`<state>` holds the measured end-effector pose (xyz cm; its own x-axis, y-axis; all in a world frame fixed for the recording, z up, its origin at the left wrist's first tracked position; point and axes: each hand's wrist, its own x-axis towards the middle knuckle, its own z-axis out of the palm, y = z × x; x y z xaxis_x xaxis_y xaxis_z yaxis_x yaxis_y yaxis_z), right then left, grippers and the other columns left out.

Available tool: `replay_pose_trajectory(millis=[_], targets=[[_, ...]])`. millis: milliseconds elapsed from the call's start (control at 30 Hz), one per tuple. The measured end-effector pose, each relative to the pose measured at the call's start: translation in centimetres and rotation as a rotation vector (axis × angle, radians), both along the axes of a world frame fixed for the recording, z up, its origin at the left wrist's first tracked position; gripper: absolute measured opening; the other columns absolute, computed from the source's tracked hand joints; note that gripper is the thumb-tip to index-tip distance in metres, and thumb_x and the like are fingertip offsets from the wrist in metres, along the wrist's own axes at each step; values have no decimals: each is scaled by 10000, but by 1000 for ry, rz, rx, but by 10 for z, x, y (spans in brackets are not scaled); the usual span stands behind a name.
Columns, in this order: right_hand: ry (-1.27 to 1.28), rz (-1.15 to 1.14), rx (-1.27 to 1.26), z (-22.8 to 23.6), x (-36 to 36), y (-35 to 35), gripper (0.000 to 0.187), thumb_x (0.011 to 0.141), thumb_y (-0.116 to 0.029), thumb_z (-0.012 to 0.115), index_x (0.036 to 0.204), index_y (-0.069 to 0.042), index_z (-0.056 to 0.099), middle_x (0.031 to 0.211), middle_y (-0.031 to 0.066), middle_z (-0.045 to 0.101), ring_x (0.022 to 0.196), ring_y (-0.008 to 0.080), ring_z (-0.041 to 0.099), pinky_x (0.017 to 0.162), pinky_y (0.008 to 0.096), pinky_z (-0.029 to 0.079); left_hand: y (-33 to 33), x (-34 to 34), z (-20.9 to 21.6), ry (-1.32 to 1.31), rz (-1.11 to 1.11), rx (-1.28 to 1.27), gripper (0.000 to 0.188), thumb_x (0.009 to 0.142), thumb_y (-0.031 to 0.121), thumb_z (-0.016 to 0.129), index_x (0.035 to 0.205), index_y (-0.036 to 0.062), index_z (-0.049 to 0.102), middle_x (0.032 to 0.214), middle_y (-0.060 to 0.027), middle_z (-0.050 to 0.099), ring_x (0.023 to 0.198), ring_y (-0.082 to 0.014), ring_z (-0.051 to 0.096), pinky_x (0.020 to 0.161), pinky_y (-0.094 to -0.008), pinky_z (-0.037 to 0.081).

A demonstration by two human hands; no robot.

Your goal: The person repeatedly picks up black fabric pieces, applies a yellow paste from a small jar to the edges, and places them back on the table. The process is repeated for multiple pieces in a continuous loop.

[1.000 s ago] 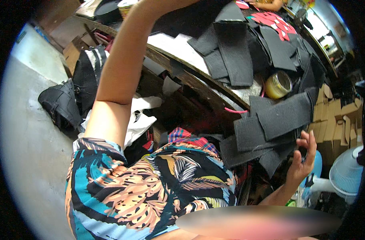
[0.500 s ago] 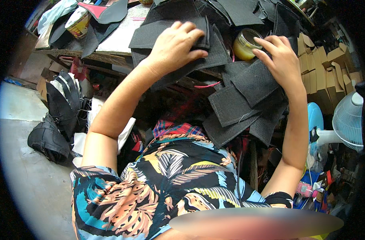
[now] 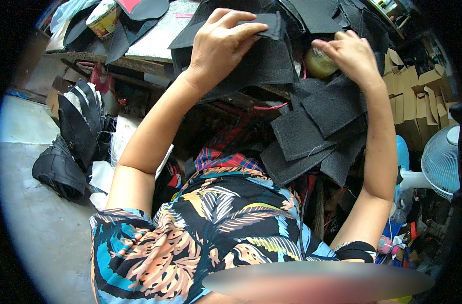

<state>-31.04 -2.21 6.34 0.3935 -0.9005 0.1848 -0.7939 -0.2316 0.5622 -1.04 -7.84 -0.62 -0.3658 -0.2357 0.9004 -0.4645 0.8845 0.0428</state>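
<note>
left hand: the left hand (image 3: pixel 223 48) is up over the surface (image 3: pixel 152 44), fingers bent and pinching the right end of a flat black panel (image 3: pixel 185 39)
black panel: lying over more black pieces (image 3: pixel 261 68) near the far edge of the view, its right end between thumb and fingers
right hand: the right hand (image 3: pixel 351 58) is right over the glass jar (image 3: pixel 319 66), fingers curled. they hide the mouth, so can't tell if they're gripping it or just hovering
glass jar: yellowish stuff inside, sitting just right of the panel pile
by the lap: overlapping black rectangles (image 3: pixel 299 137) below the jar, plus a pink strip (image 3: pixel 271 107) left of them and a plaid cloth (image 3: pixel 228 159) at the waist
top left: printed tub (image 3: pixel 103 21) next to a red and grey piece (image 3: pixel 140 7)
right side: open cardboard boxes (image 3: pixel 413 96), with a white fan (image 3: pixel 441 159) below
floor: black stitched bundle (image 3: pixel 61 169) over on the left
</note>
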Motion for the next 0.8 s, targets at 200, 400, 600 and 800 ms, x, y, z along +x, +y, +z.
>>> replay_pose_trajectory(millis=[200, 400, 600, 800], targets=[[-150, -14, -95, 18, 0, 36, 424, 1033, -509, 407, 1152, -283, 746, 931, 46, 656, 976, 279, 628, 814, 448, 502, 46, -8, -17, -375, -38, 114, 246, 749, 199, 746, 985, 142, 711, 1180, -98, 648, 1170, -287, 599, 1022, -439, 476], [-292, 78, -37, 29, 24, 76, 534, 1017, -538, 454, 1031, -105, 767, 933, 76, 667, 955, 277, 610, 839, 413, 460, 37, 10, -35, -378, -100, 165, 468, 772, 329, 793, 1194, 172, 669, 1335, -65, 622, 1290, -297, 548, 1120, -474, 407], [-936, 394, 84, 15, 53, 60, 454, 1034, -436, 474, 1130, -92, 754, 1115, 118, 687, 1076, 282, 591, 952, 379, 453, 20, 10, -36, -287, -176, 238, 476, 755, 407, 814, 1129, 146, 679, 1275, -36, 661, 1229, -275, 584, 1063, -430, 433], [-743, 142, 187, -49, 61, 27, 466, 1035, -463, 463, 1256, -131, 705, 1230, 126, 609, 1131, 315, 546, 987, 413, 459, 19, 7, -41, -224, -185, 237, 473, 722, 398, 838, 1102, 157, 693, 1244, -17, 683, 1184, -263, 610, 1039, -428, 447]])
